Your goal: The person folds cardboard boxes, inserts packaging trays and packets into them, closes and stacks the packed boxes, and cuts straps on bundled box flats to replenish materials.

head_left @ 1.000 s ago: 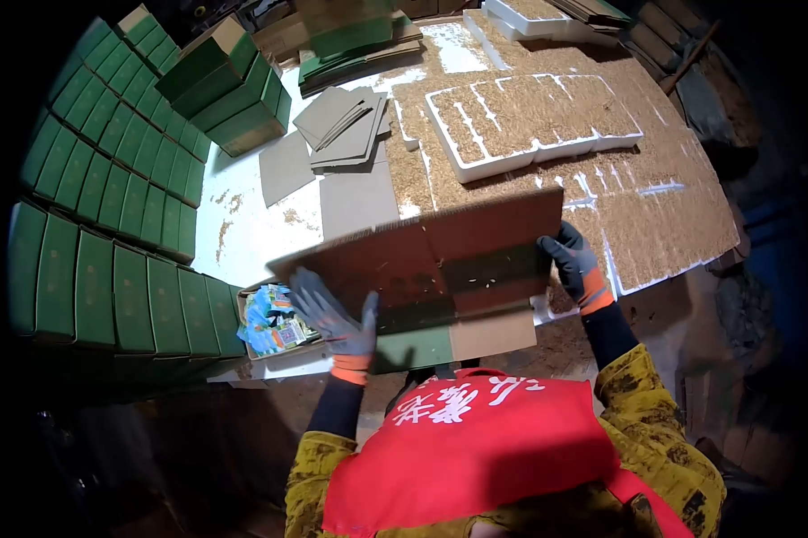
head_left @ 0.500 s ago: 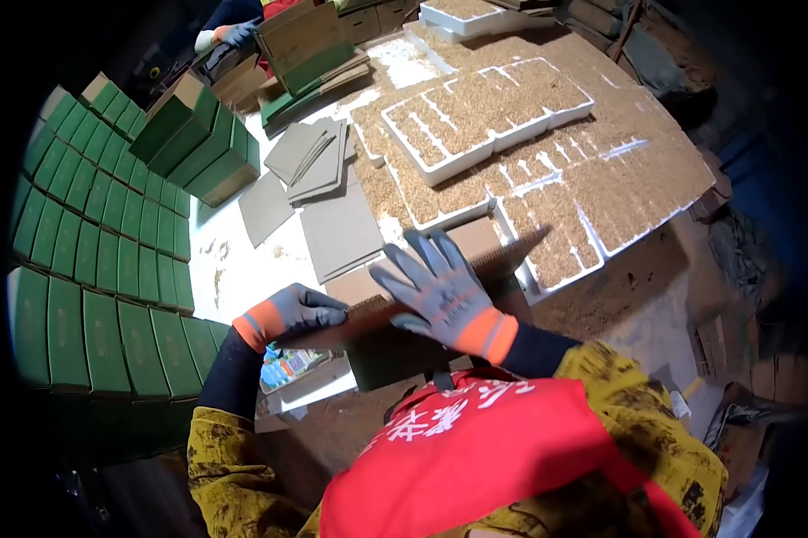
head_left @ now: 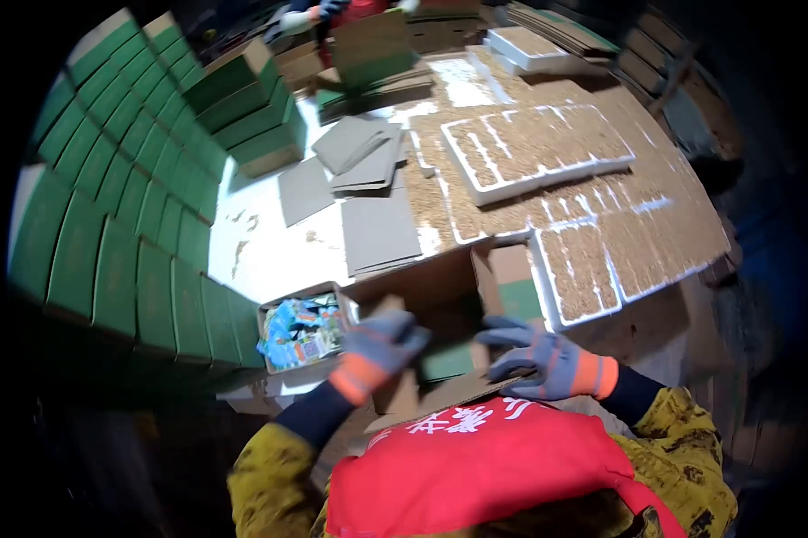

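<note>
An opened cardboard box (head_left: 449,359) with green printed panels stands at the table's near edge, against my red apron (head_left: 476,466). Its inside faces up and its flaps stick out. My left hand (head_left: 386,345), in a grey glove with an orange cuff, is closed on the box's left flap; motion blurs its fingers. On the other side my right hand (head_left: 543,359), gloved the same way, has its fingers bent over the right side near the front flap. Just left of the box sits a small carton (head_left: 301,332) of blue and white packets.
Grey cardboard sheets (head_left: 382,229) lie beyond the box. White trays (head_left: 547,179) with brown grainy material fill the table's right side. Stacked green boxes (head_left: 126,206) line the left. Across the table, a gloved hand of another person (head_left: 332,9) shows near more boxes.
The folded cardboard has opened into a box shape, its inside now visible. My left hand has shifted right and down, my right hand right and down. The view has moved too.
</note>
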### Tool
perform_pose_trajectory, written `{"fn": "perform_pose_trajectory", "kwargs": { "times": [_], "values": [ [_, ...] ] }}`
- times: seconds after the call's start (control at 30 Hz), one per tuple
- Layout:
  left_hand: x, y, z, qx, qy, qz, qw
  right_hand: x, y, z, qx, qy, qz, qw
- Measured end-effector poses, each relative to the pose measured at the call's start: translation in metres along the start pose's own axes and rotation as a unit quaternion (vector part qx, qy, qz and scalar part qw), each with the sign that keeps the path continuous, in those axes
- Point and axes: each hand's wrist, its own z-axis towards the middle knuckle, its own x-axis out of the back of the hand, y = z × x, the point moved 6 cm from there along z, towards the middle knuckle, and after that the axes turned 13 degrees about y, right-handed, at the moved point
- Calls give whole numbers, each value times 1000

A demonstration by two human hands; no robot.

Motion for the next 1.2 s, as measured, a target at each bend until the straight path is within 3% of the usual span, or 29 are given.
{"fn": "perform_pose_trajectory", "kwargs": {
  "times": [0.03,0.07,0.1,0.17,0.2,0.23,0.27,0.3,0.33,0.43,0.53,0.6,0.63,0.67,0.7,0.73,0.77,0.8,0.83,0.87,0.9,0.93,0.97,1.0,1.03,1.1,1.13,1.17,1.2],
  "values": [
    [-35,-1,-12,-73,-63,24,995,-11,3,14,-4,-34,60,998],
    [-59,-11,-5,41,-266,-4,963,-18,25,29,-71,-22,149,986],
    [-81,-38,0,121,-301,-177,929,-23,61,37,-144,-8,114,983],
    [-78,-87,9,328,-285,-387,813,-39,102,46,-98,87,73,989],
    [-68,-101,8,451,-252,-435,737,-52,124,34,-83,131,37,987],
    [-45,-97,8,238,-170,-221,930,-50,108,32,-73,96,-86,989],
    [-35,-70,-6,5,-91,43,995,-50,90,40,-14,101,-181,978],
    [-23,-49,-13,109,-43,78,990,-33,27,61,53,73,-353,931],
    [-16,-32,-20,205,-1,103,973,-23,21,71,102,126,-346,924],
    [16,-1,-20,125,311,130,933,8,47,106,77,304,-316,896],
    [46,-7,-30,161,416,165,880,-8,55,66,32,108,-301,947],
    [19,-37,-38,288,239,245,894,-29,52,29,49,-37,-204,977],
    [8,-50,-42,377,128,148,905,-26,94,13,-83,38,52,994],
    [-6,-56,-52,458,12,45,888,-22,141,2,-212,107,302,923],
    [-7,-56,-51,405,83,103,905,3,149,4,-339,154,217,902],
    [6,-44,-45,347,133,129,919,18,150,6,-281,332,202,878],
    [12,-24,-39,288,176,144,930,18,170,-4,-412,314,286,806],
    [22,-2,-26,216,211,149,942,24,183,-6,-423,292,311,799],
    [30,7,-6,191,151,74,967,29,182,-8,-353,236,279,861],
    [48,21,4,106,179,93,974,41,168,-7,-95,150,-54,983],
    [29,-10,-19,95,336,-143,926,47,150,-4,-21,138,-116,983],
    [9,-39,-29,157,307,-209,915,53,128,14,-141,147,101,974],
    [-7,-66,-40,237,244,-258,904,60,106,29,-251,193,309,897],
    [-25,-89,-53,306,178,-309,883,48,122,-3,-316,220,264,885],
    [-38,-110,-64,357,125,-371,848,44,87,1,3,203,30,979],
    [-57,-142,-75,420,34,-467,777,-8,75,-26,62,115,-132,983],
    [-65,-153,-75,430,-7,-485,761,-54,97,-41,20,-23,-192,981],
    [-73,-164,-73,423,-48,-470,773,-59,83,-50,59,36,-184,980],
    [-70,-176,-67,320,-95,-313,889,-66,85,-59,4,-5,-129,992]
  ]
}}
